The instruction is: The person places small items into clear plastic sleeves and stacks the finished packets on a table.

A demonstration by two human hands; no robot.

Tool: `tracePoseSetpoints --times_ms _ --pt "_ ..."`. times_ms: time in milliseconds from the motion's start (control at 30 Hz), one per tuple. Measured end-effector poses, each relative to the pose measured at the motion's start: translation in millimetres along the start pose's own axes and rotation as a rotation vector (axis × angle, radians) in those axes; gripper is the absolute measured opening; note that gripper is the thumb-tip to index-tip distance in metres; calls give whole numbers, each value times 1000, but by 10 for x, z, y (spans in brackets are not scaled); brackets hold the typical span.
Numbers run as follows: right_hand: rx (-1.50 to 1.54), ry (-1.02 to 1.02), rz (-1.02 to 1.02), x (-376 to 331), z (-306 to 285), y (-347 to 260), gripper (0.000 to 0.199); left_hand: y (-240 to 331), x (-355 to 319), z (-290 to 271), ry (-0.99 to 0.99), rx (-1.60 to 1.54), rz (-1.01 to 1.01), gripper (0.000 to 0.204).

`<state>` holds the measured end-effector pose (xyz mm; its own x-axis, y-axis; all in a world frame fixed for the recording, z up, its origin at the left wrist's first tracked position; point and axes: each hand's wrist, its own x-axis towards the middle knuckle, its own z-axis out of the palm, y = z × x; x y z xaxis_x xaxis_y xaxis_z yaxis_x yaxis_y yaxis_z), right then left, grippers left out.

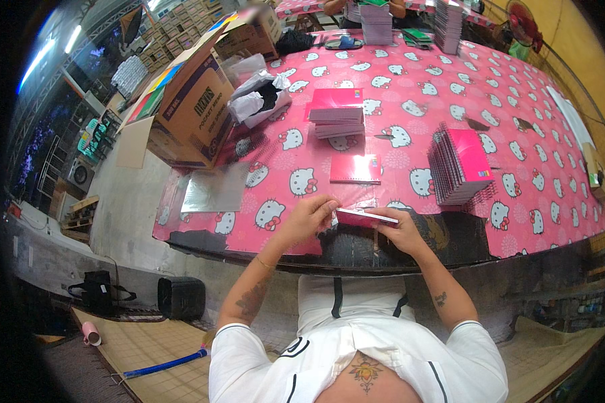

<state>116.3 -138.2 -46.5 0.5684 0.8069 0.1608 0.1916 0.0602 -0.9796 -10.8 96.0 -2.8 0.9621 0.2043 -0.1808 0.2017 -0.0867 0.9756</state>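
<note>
At near edge: left hand [307, 216] and right hand [398, 230] both grip one pink notebook [364, 216].
Done: pile [337, 113] far left.
Left: row [460, 166] at right.

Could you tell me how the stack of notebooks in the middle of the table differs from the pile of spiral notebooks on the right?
The middle stack lies flat and wrapped-looking, its top cover facing up; the right pile leans in a slanted fan, showing its wire spirals along the left edge. The middle stack sits farther from the hands, the right pile nearer the right hand. The right pile holds more notebooks. Both are pink and rest on the pink patterned tablecloth.
</note>
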Motion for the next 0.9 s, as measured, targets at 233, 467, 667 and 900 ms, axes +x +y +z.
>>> tracePoseSetpoints --times_ms 233,467,667,900 --pt "-58 -26 -21 -5 -17 -27 32 161 -48 -103 -65 395 325 23" --pt "-75 -37 60 1 -15 -70 30 12 67 -253 -179 110 68 22" --pt "-85 -34 28 3 -27 -52 30 143 -4 -79 -89 320 262 23" --pt "-129 -1 -52 0 -2 58 30 187 -23 -11 -18 661 453 28"
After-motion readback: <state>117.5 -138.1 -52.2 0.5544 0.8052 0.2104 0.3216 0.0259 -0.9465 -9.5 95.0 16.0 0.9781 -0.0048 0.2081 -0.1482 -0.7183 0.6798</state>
